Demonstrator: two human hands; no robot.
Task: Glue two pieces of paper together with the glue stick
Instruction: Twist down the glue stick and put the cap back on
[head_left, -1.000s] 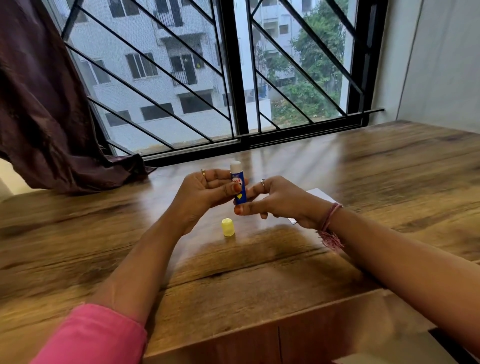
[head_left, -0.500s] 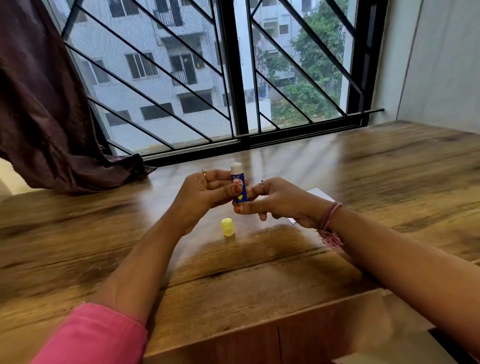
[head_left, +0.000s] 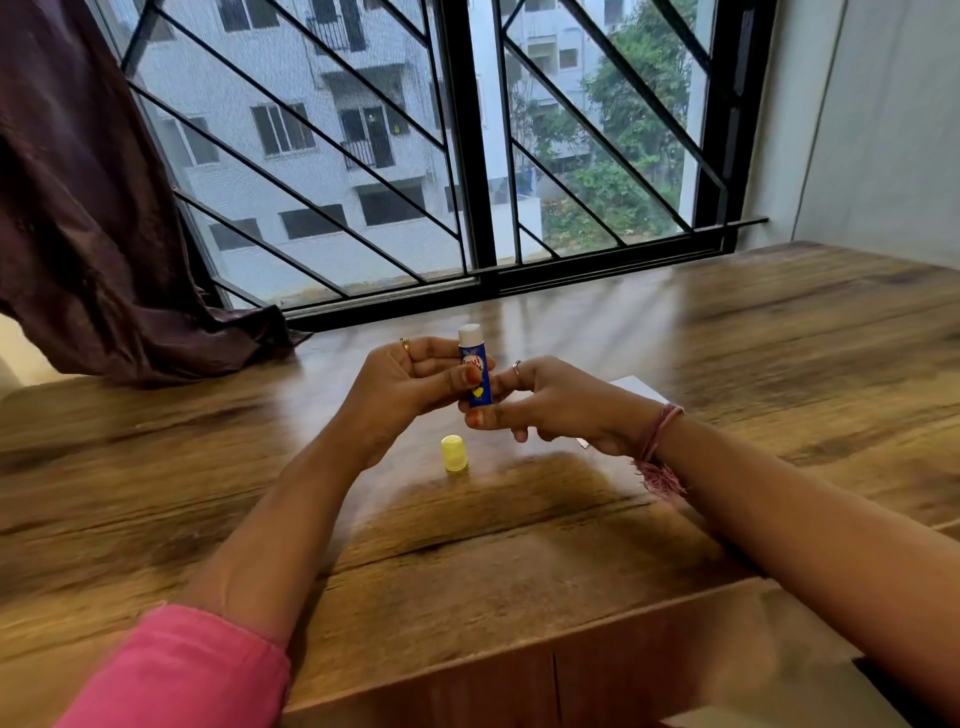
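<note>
Both hands (head_left: 410, 387) (head_left: 550, 402) still pinching upright glue stick (head_left: 477, 376), no change vs 0.5 s ago.

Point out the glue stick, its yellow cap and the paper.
glue stick (head_left: 475, 371): head view, on the blue label of its tube.
yellow cap (head_left: 453, 453): head view, on its side wall, standing on the table.
paper (head_left: 636, 388): head view, on the white corner showing behind the right wrist.

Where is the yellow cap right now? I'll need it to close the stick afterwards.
The yellow cap stands on the wooden table, just below the glue stick, between the two wrists.
</note>
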